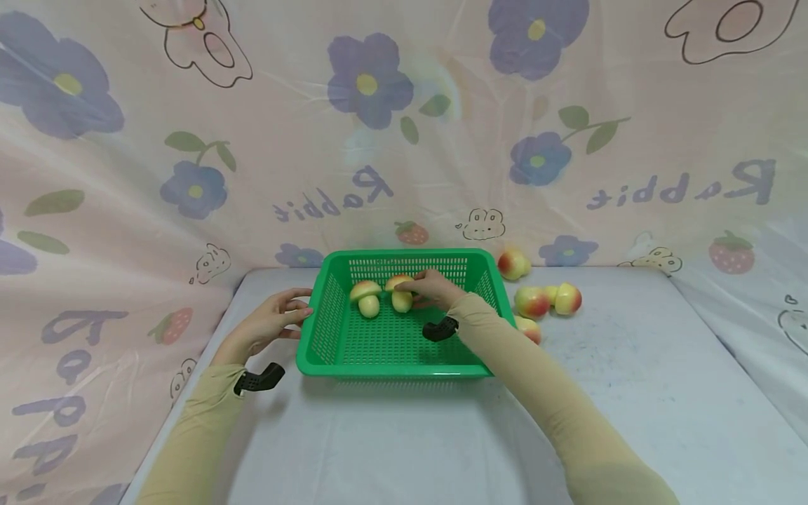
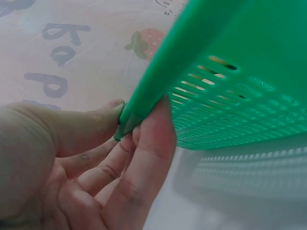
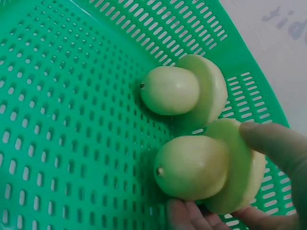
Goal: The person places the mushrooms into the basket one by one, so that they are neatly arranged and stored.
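Basket (image 1: 396, 369) is pinched at its rim by the left hand (image 1: 268, 324); the right hand (image 1: 437, 289), stretched inside, grips a mushroom (image 1: 401, 302) by its cap.

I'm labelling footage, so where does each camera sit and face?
Head: worn there, facing forward and down at the green basket; left hand, right hand, sleeves show.
Left wrist: worn there, facing the basket's rim; left hand shows.
Right wrist: worn there, facing into the basket; right hand partly shows.
Head and right wrist share both mushrooms.
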### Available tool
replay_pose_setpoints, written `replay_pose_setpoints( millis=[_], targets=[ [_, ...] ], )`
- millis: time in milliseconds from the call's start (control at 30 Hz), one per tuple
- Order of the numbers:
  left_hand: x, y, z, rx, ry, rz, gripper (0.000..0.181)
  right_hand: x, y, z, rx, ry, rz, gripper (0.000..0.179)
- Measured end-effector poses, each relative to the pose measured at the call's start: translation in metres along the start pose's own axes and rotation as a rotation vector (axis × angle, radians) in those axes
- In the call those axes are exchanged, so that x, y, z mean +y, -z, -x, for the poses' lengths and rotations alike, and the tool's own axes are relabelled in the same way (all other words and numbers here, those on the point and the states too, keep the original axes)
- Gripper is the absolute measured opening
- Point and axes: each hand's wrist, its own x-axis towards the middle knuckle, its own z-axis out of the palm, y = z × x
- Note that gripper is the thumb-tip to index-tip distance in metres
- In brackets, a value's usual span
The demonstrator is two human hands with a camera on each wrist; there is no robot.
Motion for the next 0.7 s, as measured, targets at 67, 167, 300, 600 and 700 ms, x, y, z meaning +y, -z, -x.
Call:
replay_pose_setpoints(
  millis=[67,167,300,600,700],
  targets=[
    [0.0002,-0.0001,-0.0001,-0.001,-0.001,-0.001,0.062,0.0016,-0.0011,-0.0005,0.012,-0.002,0.004,0.062],
    [0.0004,-0.0004,-0.0001,0.000,-0.003,-0.005,0.062,0.0030,-0.0032,-0.0006,0.031,-0.004,0.010,0.053],
    [0.0006,-0.0010,0.0002,0.000,-0.005,-0.002,0.061,0.0048,-0.0049,-0.0019,0.050,-0.016,0.026,0.051],
    [0.0005,-0.0003,0.0006,-0.002,-0.004,0.008,0.063,0.0059,-0.0084,-0.0017,0.067,-0.010,0.043,0.039],
    [0.0000,-0.0003,0.0004,0.000,-0.003,0.004,0.062,0.0051,-0.0067,-0.0015,0.041,-0.015,0.029,0.042]
  ],
)
